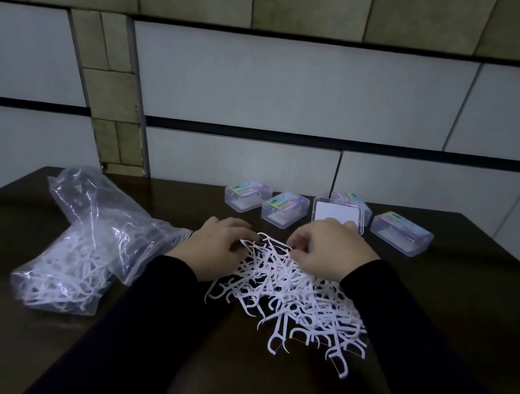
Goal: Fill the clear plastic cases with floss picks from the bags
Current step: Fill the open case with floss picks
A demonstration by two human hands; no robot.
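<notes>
Reaching into the loose heap of floss picks [290, 292] on the dark table [442, 298], both hands work at the heap's far edge. The left hand [213, 246] lies at the heap's far left corner, its fingers curled down with the grip closed on a few white picks. The right hand [326, 248] sits at the heap's far right side, fingers bent and pinching into the picks; how many it holds cannot be told. Both arms wear dark sleeves [419, 329].

Beyond the heap, near the table's far edge, stand the clear plastic cases. One open case [336, 212] lies just behind the right hand, its white inside showing. Four closed cases [278, 212] with coloured labels stand beside it. Left of the heap lie two clear bags [95, 237], picks showing through the nearer one.
</notes>
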